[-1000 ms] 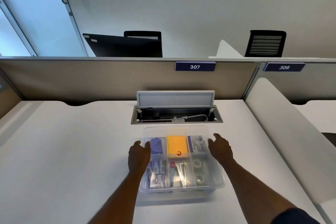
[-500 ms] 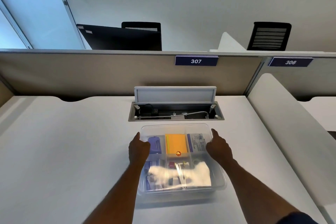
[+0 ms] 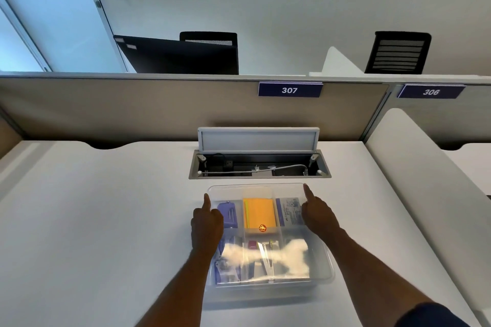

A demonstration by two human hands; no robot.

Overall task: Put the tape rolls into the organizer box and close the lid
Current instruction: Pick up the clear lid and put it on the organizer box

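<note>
Both hands rest on top of the clear lid [image 3: 268, 190], which lies over the box [image 3: 325, 268] on the white desk [image 3: 93, 220]. The left hand [image 3: 206, 223] sits on the lid's left side with its forefinger stretched toward the far left corner, the other fingers curled under; it grips nothing, only presses flat on the plastic. The right hand [image 3: 317, 216] mirrors it on the right side, forefinger reaching to the far right corner, the rest of the fingers folded, also clamped on nothing.

Through the lid the compartments show: a purple item [image 3: 228, 214] at the far left, an orange pad [image 3: 259, 214] in the far middle, a printed packet [image 3: 288, 211] at the far right. The near compartments are mostly washed out by a white glare [image 3: 265, 253] on the lid (so the tape rolls cannot be made out there), though a metal clip [image 3: 267, 263] shows in the middle near cell.

Beyond the box, just apart from it, an open cable hatch [image 3: 259, 164] is sunk in the desk with its flap upright. A partition behind it carries the plates 307 [image 3: 289, 90] and 306 [image 3: 430, 91].
</note>
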